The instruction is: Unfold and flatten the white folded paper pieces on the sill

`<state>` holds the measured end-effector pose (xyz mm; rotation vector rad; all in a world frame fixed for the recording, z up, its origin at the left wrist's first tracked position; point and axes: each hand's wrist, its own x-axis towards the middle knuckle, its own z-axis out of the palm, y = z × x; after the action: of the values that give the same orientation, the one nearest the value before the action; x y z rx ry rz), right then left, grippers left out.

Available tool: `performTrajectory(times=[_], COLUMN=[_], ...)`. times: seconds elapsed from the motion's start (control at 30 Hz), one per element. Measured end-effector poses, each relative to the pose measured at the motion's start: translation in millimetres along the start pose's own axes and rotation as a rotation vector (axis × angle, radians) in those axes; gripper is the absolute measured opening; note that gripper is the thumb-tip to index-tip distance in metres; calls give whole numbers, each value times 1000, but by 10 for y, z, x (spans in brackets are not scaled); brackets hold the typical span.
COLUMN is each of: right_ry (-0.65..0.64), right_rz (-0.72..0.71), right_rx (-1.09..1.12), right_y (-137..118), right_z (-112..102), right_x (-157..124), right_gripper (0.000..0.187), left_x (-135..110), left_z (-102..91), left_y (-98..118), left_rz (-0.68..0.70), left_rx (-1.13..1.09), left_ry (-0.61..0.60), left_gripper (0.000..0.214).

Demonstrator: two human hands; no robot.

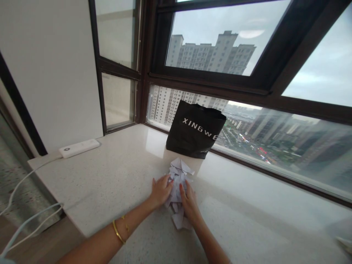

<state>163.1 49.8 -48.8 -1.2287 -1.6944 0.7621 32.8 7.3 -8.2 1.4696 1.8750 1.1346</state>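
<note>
A loose heap of torn, creased white paper scraps lies on the pale speckled countertop, between my two hands. My left hand rests against the left side of the heap, its fingers stretched out and somewhat spread, the tips touching the paper. From the other side, my right hand lies along the scraps with its thumb on top and its fingers extended. Some pieces stick out beyond the fingertips, and a few more lie nearer to me, between my wrists. Just behind the heap stands a black bag with white lettering.
A white power strip sits at the left edge of the countertop, its cable hanging over the side. Dark-framed windows border the far side and the right. A pale object shows at the lower right edge.
</note>
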Motion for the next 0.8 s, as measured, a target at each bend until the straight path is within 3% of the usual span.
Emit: performTrajectory(times=[0.13,0.2,0.3,0.43,0.53,0.67,0.8], right_ry=[-95,-107,-13,148,122,22,-40], right_rz=[-113,-99,-71,-88,-109,-60,-77], right_rx=[300,385,418,149,28,14,102], right_y=[-367,-508,-530,-213,62,109,-177], right_z=[152,110,-72,-355,-433,-285,-63], right_x=[1,55,134,146,71,-51,-69], right_gripper=[45,47,52,49,43,48,49], left_x=[-24,-4,35,87,118,84,19], left_z=[226,181,-41,-392,-509,-343,-11], left_y=[318,473,561,296,-10,-153,32], left_rz=[129,212,330,294,132,23,24], left_rx=[-232,-340,-403,-276,-164,-96,-193], left_ry=[73,109,120,198,186,53,-81], left_gripper=[37,39,44,47,43,39,37])
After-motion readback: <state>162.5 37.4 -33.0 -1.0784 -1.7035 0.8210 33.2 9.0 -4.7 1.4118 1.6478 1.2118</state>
